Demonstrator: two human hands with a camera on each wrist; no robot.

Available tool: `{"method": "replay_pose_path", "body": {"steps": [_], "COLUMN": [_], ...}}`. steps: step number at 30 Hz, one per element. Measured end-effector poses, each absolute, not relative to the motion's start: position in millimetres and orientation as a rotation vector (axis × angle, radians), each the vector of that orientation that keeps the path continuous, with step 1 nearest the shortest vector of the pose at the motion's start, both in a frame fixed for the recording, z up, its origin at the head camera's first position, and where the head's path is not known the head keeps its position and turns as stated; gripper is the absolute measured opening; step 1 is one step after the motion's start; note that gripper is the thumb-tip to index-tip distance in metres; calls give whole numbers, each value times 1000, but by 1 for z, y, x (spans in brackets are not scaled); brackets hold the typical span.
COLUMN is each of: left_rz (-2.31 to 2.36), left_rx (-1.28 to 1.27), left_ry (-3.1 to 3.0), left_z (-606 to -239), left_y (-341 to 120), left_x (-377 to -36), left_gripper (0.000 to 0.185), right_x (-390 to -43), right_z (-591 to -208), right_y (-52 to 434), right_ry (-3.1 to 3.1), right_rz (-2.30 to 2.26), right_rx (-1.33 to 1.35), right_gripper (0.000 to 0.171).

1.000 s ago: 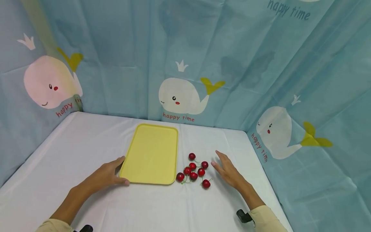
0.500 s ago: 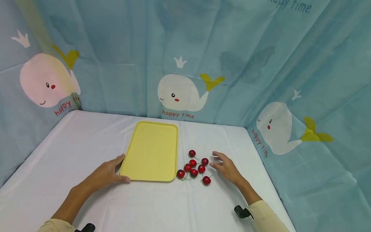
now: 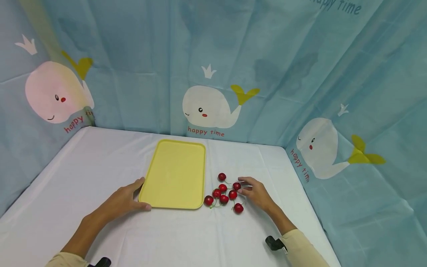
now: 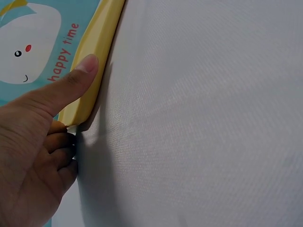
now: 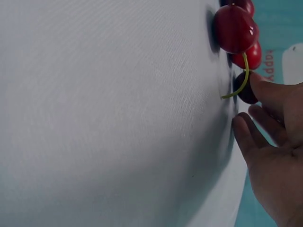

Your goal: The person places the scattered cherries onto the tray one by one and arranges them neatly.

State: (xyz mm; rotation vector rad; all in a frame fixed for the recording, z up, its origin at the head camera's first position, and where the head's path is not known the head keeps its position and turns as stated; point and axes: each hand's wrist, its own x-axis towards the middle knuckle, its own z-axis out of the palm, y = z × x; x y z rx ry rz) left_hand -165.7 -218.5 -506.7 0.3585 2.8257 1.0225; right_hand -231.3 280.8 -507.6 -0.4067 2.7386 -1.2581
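A yellow rectangular tray (image 3: pixel 176 174) lies flat on the white cloth. My left hand (image 3: pixel 121 202) grips its near left corner; in the left wrist view the thumb (image 4: pixel 83 78) lies along the near side, with the other fingers curled at the corner. To the right of the tray, several red cherries (image 3: pixel 224 199) with green stems form a loose cluster. My right hand (image 3: pixel 258 193) is at the cluster's right side, thumb and forefinger parted around a dark cherry (image 3: pixel 236 186). One cherry (image 5: pixel 234 29) with a curved stem sits nearest the right wrist camera.
White cloth (image 3: pixel 173 237) covers the table. A blue curtain (image 3: pixel 140 92) printed with whales closes off the back and both sides. A black camera mount (image 3: pixel 274 243) sits at the right wrist, and another (image 3: pixel 102 262) at the left.
My right hand has moved left to the dark cherry, its fingers bending and drawing nearer the thumb. The left hand stays at the tray corner. The head view has shifted slightly.
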Motion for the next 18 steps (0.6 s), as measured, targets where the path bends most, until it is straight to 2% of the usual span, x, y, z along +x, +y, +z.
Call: {"method": "replay_pose_path", "body": {"steps": [18], "left_rz": [994], "left_rx": [341], "left_ry": [2854], "left_z": [-509], "left_y": [-217], "left_x": [-163], "left_gripper": [127], "right_x": [-231], "right_z": [-513], "right_y": [270], "right_ry": [2782], "right_rz": [-1256], "right_rx": [-302], "right_gripper": [41]}}
